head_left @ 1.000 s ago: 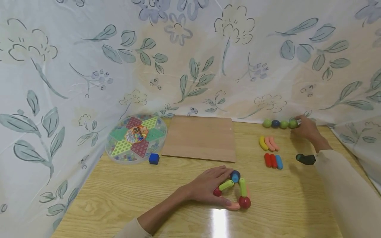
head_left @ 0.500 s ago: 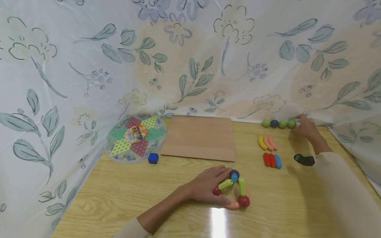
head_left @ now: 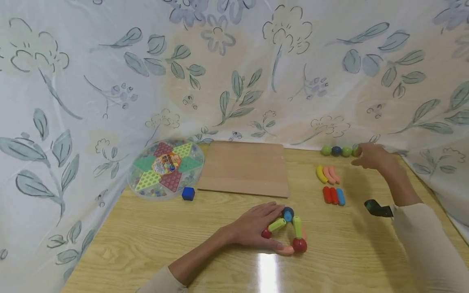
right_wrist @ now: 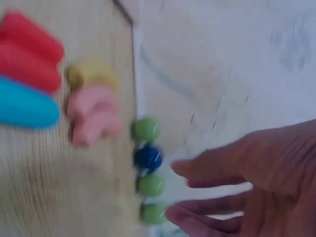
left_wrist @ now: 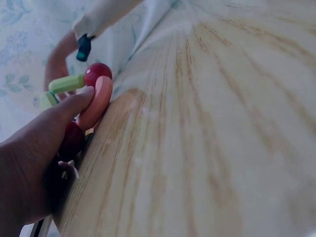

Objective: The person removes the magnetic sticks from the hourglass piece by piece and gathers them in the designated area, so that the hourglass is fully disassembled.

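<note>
In the head view, my left hand [head_left: 253,228] holds a toy frame of sticks and balls on the table. Light green sticks [head_left: 297,228], a red ball [head_left: 299,245], a dark blue ball [head_left: 288,213] and a curved pink stick [head_left: 286,250] show in it. The left wrist view has my thumb pressed along the pink stick [left_wrist: 96,103]. At the far right, my right hand [head_left: 371,156] is beside a row of green and blue balls [head_left: 336,151]. In the right wrist view its thumb and fingers are spread, one fingertip at the end green ball [right_wrist: 153,213]; contact is unclear.
Yellow and pink curved sticks [head_left: 331,175] lie before the balls, with red and blue straight sticks [head_left: 332,196] nearer. A wooden board [head_left: 243,169], a round Chinese checkers set [head_left: 166,169] and a blue cube [head_left: 188,193] are left. A floral cloth [head_left: 234,73] hangs behind.
My right hand has pulled slightly back and up from the end of the ball row, its wrist turning. My left hand keeps its hold on the frame.
</note>
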The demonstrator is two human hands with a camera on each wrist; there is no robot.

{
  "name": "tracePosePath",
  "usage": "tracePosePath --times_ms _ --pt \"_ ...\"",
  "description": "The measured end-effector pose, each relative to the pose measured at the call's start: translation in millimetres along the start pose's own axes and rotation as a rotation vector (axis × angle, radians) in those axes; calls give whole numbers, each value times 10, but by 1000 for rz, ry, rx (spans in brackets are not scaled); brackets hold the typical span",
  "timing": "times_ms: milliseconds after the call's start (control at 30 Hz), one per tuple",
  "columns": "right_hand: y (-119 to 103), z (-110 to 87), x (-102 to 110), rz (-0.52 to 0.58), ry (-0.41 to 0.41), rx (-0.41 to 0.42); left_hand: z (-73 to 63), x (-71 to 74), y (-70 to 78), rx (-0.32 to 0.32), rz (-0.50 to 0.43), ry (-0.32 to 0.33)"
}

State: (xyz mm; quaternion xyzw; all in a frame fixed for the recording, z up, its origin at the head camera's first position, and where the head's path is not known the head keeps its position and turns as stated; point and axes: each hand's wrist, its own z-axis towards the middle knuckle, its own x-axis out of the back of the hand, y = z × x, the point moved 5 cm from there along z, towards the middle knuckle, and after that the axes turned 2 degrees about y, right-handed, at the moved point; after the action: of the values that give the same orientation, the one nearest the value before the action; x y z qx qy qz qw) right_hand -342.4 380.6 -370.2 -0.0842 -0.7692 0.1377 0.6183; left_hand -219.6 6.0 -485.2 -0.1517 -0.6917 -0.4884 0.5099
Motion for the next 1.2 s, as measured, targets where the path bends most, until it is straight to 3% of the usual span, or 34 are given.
tracePosePath --times_ms 200,300,400,500,633,867,1200 --pt "-799 -322 -269 139 -200 226 0 -7 -15 8 2 9" --pt "-1133 -540 -506 205 -372 311 -3 -8 -17 26 -8 4" --pt "-1393 -776 -753 263 -534 357 -2 -6 -14 38 -16 5" --pt "-1585 -962 -963 284 -620 372 10 -7 -10 24 -7 19" --pt "-1726 -1080 -1157 239 -608 334 24 -2 -8 -1 14 36" --pt "-1728 -1108 -1274 88 -477 263 17 -4 -20 12 7 22" --pt "-1851 -1077 -1212 218 -378 461 18 17 -2 12 -7 14"
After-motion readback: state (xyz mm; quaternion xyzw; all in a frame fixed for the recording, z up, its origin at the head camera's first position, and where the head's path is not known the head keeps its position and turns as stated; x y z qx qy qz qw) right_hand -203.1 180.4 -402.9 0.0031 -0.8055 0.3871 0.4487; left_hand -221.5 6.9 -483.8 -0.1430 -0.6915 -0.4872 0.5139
